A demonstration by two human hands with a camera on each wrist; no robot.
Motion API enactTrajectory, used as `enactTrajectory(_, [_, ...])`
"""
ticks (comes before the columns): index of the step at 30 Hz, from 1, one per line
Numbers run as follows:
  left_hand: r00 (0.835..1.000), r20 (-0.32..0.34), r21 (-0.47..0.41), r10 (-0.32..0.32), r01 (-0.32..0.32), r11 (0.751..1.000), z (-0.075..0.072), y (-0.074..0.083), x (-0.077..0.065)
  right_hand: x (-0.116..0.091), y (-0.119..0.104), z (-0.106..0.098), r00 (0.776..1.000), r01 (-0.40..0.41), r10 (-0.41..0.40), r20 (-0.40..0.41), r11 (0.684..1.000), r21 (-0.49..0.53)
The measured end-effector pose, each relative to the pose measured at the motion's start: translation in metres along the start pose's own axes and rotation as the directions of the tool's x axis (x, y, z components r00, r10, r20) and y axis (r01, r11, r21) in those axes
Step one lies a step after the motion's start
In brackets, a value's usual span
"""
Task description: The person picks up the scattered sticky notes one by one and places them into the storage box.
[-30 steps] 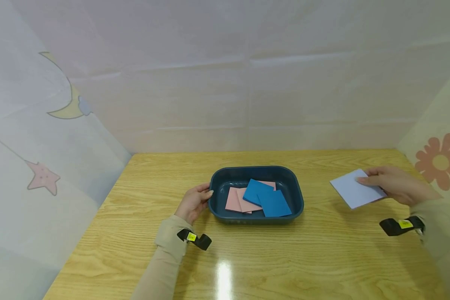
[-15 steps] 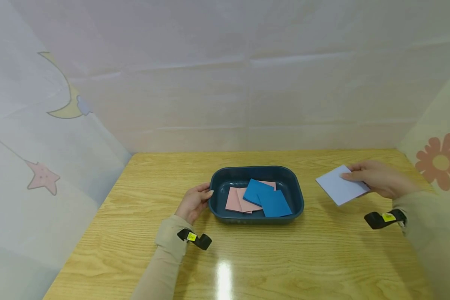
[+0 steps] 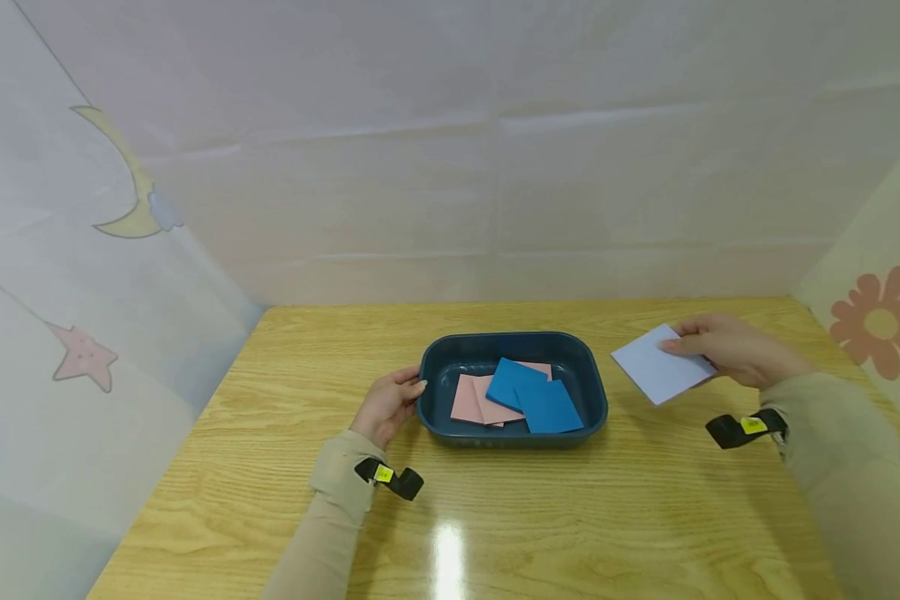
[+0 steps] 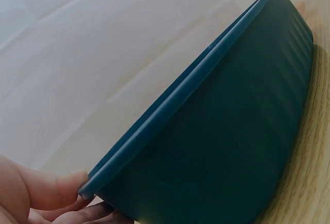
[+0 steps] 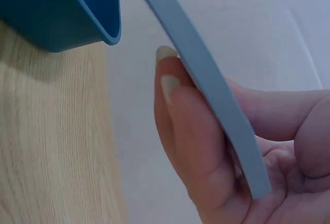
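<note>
A dark teal plastic bin (image 3: 513, 442) stands on the wooden table in the head view. My left hand (image 3: 385, 407) pinches its left end, thumb on the rim (image 4: 154, 113) and fingers below it in the left wrist view. Inside lie blue paper pads (image 3: 549, 408) partly over pink paper pads (image 3: 467, 400). To the right of the bin, my right hand (image 3: 735, 350) holds a pale lavender square paper pad (image 3: 652, 367) above the table. The right wrist view shows the pad's thick edge (image 5: 206, 79) between thumb and fingers.
The wooden table (image 3: 570, 525) runs back to a pale cloth wall (image 3: 495, 208). Printed side cloths stand left and right, one with a star (image 3: 86, 358), the other with a flower (image 3: 881, 323). Both wrists wear black straps.
My right hand has carried the lavender pad leftward, closer to the bin, and slightly farther back. My left hand, the bin and the pads in it have stayed in place.
</note>
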State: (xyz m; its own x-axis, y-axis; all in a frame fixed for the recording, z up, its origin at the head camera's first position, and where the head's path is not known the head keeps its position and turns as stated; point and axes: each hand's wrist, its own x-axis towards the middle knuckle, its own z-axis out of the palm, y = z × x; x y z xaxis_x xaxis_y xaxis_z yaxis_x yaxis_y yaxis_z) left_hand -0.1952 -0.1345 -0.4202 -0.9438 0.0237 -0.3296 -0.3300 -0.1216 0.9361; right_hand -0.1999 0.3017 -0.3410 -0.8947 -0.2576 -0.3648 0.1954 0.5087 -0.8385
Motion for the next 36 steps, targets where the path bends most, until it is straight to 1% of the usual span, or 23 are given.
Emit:
enactTrajectory(14, [1.0,-0.004,0.0,0.003,-0.003,1.0,0.0,0.0,-0.002,0.004,-0.008,0.006,1.0,0.003,-0.003,0.016,1.0,-0.018])
enactTrajectory(23, [1.0,-0.002,0.002,0.002,-0.002,1.0,0.001,0.001,-0.003,0.009,-0.012,0.011,1.0,0.013,-0.013,0.017,1.0,0.023])
enactTrajectory(30, [1.0,0.0,0.001,0.001,-0.001,1.0,0.001,0.001,-0.004,0.01,-0.017,0.016,0.999,0.031,-0.031,0.028,0.999,0.011])
enactTrajectory(36, [1.0,-0.007,0.001,-0.003,0.003,1.0,0.002,0.001,-0.004,0.014,-0.022,0.02,0.999,0.031,-0.031,0.035,0.999,0.01])
